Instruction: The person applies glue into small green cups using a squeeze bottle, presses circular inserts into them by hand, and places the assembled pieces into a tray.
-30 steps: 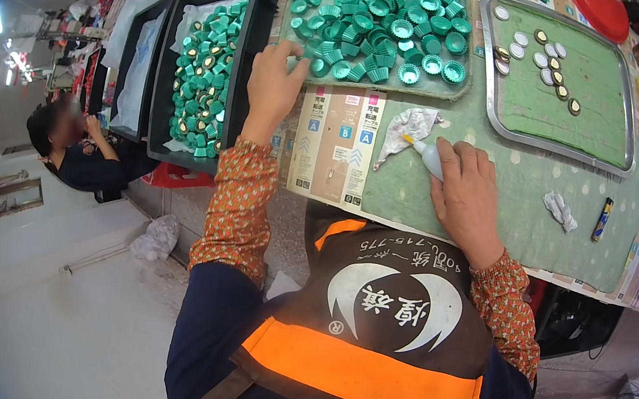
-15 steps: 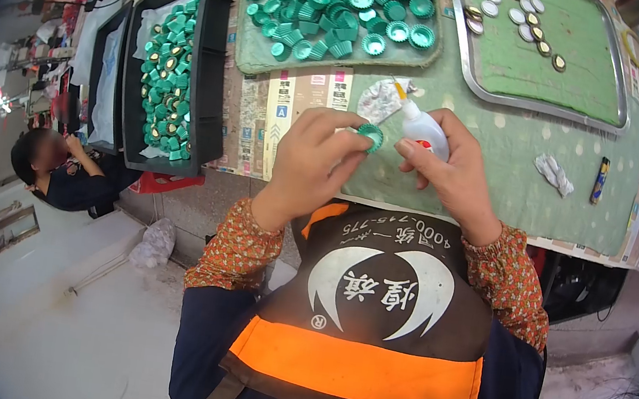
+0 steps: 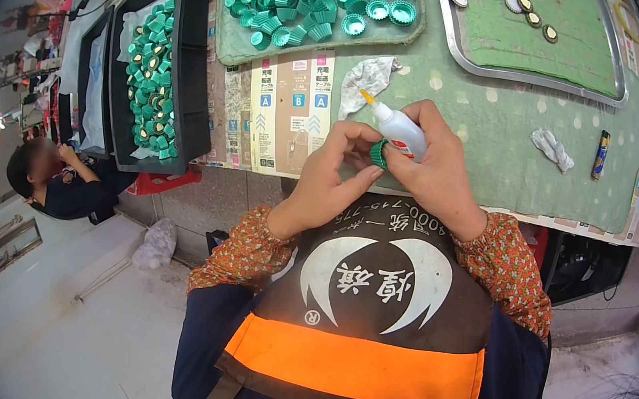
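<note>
A green fluted cup (image 3: 379,153) is held in the fingers of my left hand (image 3: 334,171), in front of my apron. My right hand (image 3: 438,165) grips a white squeeze bottle (image 3: 399,132) with a yellow tip that points up and to the left. The thumb of that hand reaches down beside the cup. Just beyond the bottle's tip, a crumpled white cloth (image 3: 368,82) lies on the green mat (image 3: 490,133). Many more green cups (image 3: 313,5) fill a tray (image 3: 234,49) at the back.
A metal tray (image 3: 540,85) at the back right holds several small round pieces. A black bin (image 3: 190,77) of cups with gold-coloured centres stands at the left. A crumpled tissue (image 3: 552,149) and a glue tube (image 3: 600,156) lie at the right. Another person (image 3: 72,179) sits far left.
My left hand has come from the tray of cups to my right hand, bringing a cup. My right hand has lifted the bottle off the mat. The view has shifted.
</note>
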Available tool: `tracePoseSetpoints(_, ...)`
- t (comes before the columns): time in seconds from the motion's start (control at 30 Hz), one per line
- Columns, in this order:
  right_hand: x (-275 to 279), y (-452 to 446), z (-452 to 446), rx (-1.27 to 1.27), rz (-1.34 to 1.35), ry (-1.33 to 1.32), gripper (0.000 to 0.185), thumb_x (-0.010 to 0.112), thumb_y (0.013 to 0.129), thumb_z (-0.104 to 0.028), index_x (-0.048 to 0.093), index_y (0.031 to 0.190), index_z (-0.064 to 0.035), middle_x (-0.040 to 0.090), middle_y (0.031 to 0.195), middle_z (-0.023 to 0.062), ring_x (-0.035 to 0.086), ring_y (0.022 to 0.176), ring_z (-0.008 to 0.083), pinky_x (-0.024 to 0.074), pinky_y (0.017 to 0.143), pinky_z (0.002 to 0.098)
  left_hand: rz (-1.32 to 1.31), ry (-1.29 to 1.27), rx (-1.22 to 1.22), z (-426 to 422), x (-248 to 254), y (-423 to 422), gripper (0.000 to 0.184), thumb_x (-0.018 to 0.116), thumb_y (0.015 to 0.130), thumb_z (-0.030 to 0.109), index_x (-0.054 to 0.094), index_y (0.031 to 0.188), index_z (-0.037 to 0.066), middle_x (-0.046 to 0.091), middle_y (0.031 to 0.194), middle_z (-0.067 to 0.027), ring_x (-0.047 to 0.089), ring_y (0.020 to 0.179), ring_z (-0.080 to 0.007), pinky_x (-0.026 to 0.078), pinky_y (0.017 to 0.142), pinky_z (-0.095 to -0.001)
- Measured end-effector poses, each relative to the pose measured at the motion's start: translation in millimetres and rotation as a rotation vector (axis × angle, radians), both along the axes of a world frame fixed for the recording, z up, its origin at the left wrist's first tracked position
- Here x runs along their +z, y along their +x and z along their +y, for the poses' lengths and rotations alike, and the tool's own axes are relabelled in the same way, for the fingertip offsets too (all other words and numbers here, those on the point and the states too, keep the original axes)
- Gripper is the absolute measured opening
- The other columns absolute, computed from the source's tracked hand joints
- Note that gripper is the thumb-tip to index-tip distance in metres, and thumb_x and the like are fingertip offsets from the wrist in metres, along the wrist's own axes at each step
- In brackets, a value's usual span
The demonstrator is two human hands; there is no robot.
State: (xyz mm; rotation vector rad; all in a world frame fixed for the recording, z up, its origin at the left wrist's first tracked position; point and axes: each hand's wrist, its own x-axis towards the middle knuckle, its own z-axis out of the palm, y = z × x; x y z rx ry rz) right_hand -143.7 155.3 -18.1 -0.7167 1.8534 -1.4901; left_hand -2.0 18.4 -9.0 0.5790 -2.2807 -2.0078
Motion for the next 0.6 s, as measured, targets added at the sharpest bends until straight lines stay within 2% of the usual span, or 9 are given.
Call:
tracePoseSetpoints(0.13, 14.2, -1.0, 2.8, 0.019, 0.045, 0.042, 0.03, 0.07, 0.085, -0.007, 0.054, 0.11, -0.003, 0.066, 0.092, 0.0125, 0.065, 0.08, 0.0185, 0.053, 0.074, 0.0345, -0.106, 0.603, 0.064, -4.5, 2.3, -2.0, 0.043, 0.062, 0.099, 0.01, 0.041, 0.136, 0.005, 0.055, 0.127, -0.0107, 0.06, 0.111, -0.0182, 0.056, 0.09, -0.0345)
tracePoseSetpoints(0.27, 11.5, 4.0, 4.5, 0.058, 0.162, 0.038, 0.03, 0.07, 0.086, -0.008, 0.054, 0.111, -0.0034, 0.066, 0.093, 0.0147, 0.066, 0.081, 0.0207, 0.0535, 0.075, 0.0359, -0.083, 0.65, 0.062, -0.8, -3.3, -2.7, 0.039, 0.058, 0.101, 0.011, 0.04, 0.135, 0.006, 0.056, 0.127, -0.0118, 0.061, 0.112, -0.0181, 0.056, 0.094, -0.0349)
tracePoseSetpoints(0.33, 12.6, 3.1, 5.4, 0.07, 0.163, 0.003, 0.032, 0.07, 0.088, -0.011, 0.053, 0.115, -0.0038, 0.067, 0.095, 0.0188, 0.069, 0.085, 0.0325, 0.0542, 0.075, 0.041, -0.074, 0.64, 0.079, 0.1, -2.9, -2.7, 0.039, 0.058, 0.101, 0.013, 0.041, 0.135, 0.007, 0.058, 0.125, -0.0119, 0.062, 0.109, -0.0178, 0.056, 0.095, -0.0357)
tracePoseSetpoints(0.37, 13.9, 2.2, 5.7, 0.077, 0.164, -0.014, 0.034, 0.069, 0.089, -0.013, 0.052, 0.116, -0.0041, 0.068, 0.097, 0.0209, 0.071, 0.086, 0.0384, 0.0545, 0.074, 0.0436, -0.075, 0.728, 0.092, -1.2, -3.6, -2.3, 0.039, 0.058, 0.101, 0.014, 0.041, 0.135, 0.007, 0.058, 0.124, -0.0119, 0.063, 0.107, -0.0177, 0.057, 0.095, -0.0361)
tracePoseSetpoints(0.47, 22.3, -5.0, 10.8, 0.091, 0.059, -0.041, 0.034, 0.069, 0.092, -0.017, 0.055, 0.119, -0.0036, 0.067, 0.097, 0.0197, 0.071, 0.086, 0.0357, 0.0543, 0.074, 0.0411, -0.048, 0.953, 0.132, -6.9, -6.0, 0.4, 0.041, 0.058, 0.101, 0.016, 0.042, 0.138, 0.007, 0.06, 0.123, -0.0121, 0.064, 0.102, -0.0173, 0.057, 0.095, -0.037)
tracePoseSetpoints(0.57, 25.7, -12.6, 20.8, 0.113, 0.157, -0.07, 0.034, 0.071, 0.094, -0.015, 0.059, 0.122, -0.0016, 0.068, 0.098, 0.0112, 0.064, 0.083, 0.0178, 0.0516, 0.075, 0.0316, 0.001, 1.067, 0.163, -11.0, -6.2, 3.5, 0.047, 0.059, 0.101, 0.018, 0.042, 0.143, 0.005, 0.06, 0.124, -0.0125, 0.065, 0.099, -0.0166, 0.058, 0.095, -0.0375)
tracePoseSetpoints(0.6, 27.7, -14.1, 24.7, 0.132, 0.164, -0.072, 0.033, 0.07, 0.093, -0.017, 0.059, 0.121, -0.0019, 0.068, 0.098, 0.0134, 0.066, 0.083, 0.0229, 0.0525, 0.073, 0.0336, -0.005, 1.079, 0.17, -12.5, -6.3, 4.4, 0.05, 0.059, 0.101, 0.018, 0.042, 0.145, 0.003, 0.06, 0.125, -0.0129, 0.065, 0.1, -0.0164, 0.058, 0.096, -0.0375)
